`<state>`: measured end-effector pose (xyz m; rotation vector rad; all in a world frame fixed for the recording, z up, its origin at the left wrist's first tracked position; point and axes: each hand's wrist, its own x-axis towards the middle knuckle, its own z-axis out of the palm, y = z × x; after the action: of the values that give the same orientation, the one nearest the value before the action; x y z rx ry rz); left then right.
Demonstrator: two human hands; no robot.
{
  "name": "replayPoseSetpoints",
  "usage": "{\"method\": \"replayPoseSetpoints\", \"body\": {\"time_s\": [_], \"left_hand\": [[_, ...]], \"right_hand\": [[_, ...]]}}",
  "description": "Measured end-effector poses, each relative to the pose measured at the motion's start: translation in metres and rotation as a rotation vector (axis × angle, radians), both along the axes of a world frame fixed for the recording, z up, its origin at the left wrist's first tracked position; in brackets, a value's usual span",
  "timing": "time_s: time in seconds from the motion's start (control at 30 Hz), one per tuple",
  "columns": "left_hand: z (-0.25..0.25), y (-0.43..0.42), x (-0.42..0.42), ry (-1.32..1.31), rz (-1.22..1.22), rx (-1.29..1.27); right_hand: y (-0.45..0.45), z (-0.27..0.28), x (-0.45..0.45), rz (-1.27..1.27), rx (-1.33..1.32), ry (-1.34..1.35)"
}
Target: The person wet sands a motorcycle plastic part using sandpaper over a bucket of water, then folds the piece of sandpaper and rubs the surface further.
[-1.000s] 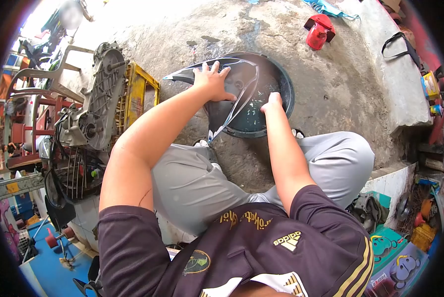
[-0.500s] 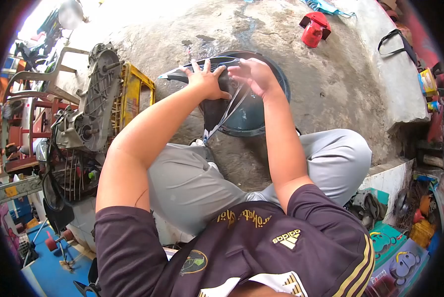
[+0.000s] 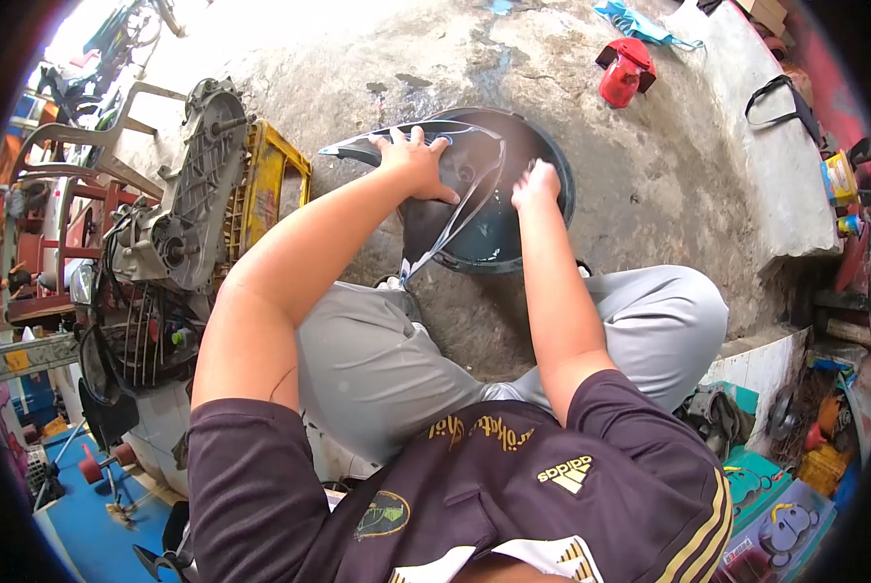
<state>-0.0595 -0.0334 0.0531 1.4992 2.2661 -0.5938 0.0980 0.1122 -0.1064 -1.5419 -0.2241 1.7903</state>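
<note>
A dark, pointed motorcycle body panel (image 3: 424, 228) with white and blue edging leans over a round dark basin (image 3: 560, 209) on the floor. The basin holds water, with shiny drops showing inside. My left hand (image 3: 418, 167) rests on the panel's upper part, fingers spread and thumb apart. Over the right side of the basin, my right hand (image 3: 536, 187) is curled closed, apart from the panel. What its fingers hold, if anything, is hidden.
At left stand a greasy engine casing (image 3: 202, 185), a yellow crate (image 3: 285, 155) and a chair frame (image 3: 115, 126). A red piece (image 3: 626, 73) lies on the wet concrete ahead. A raised white ledge (image 3: 781, 185) runs along the right.
My right hand has moved from the panel's right edge down and to the right, and its fingers have curled in. My left hand stays spread on the panel.
</note>
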Motion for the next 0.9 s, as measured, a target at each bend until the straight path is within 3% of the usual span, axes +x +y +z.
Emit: {"method": "replayPoseSetpoints", "body": {"time_s": [0.13, 0.2, 0.27, 0.3, 0.33, 0.37, 0.47, 0.57, 0.67, 0.9], "left_hand": [[0.001, -0.004, -0.005, -0.027, -0.027, 0.026], [0.001, -0.006, -0.006, -0.021, -0.101, 0.037], [0.002, -0.009, -0.008, -0.041, -0.133, 0.036], [0.003, -0.01, -0.008, -0.062, -0.166, 0.035], [0.004, -0.01, -0.008, -0.059, -0.163, 0.038], [0.004, -0.01, -0.007, -0.067, -0.17, 0.033], [-0.001, -0.012, -0.006, -0.068, -0.182, 0.044], [0.002, -0.01, -0.007, -0.072, -0.178, 0.038], [0.004, -0.009, -0.007, -0.072, -0.173, 0.003], [0.004, -0.015, -0.011, -0.097, -0.193, 0.047]], "right_hand": [[-0.014, -0.032, 0.012, -0.037, -0.052, -0.09], [-0.014, -0.042, 0.019, 0.032, -0.282, -0.192], [-0.008, -0.049, 0.021, 0.0, -0.294, -0.168], [-0.006, -0.05, 0.021, -0.023, -0.249, 0.063], [-0.007, -0.037, 0.018, -0.044, -0.202, 0.294], [-0.004, -0.023, 0.018, 0.082, -0.145, 0.348], [0.0, 0.042, 0.003, 0.513, 0.128, 0.284], [-0.017, 0.12, -0.01, 0.728, 0.279, 0.346], [-0.035, 0.157, -0.017, 0.858, 0.417, 0.364], [-0.049, 0.141, -0.025, 0.572, 0.458, 0.388]]}}
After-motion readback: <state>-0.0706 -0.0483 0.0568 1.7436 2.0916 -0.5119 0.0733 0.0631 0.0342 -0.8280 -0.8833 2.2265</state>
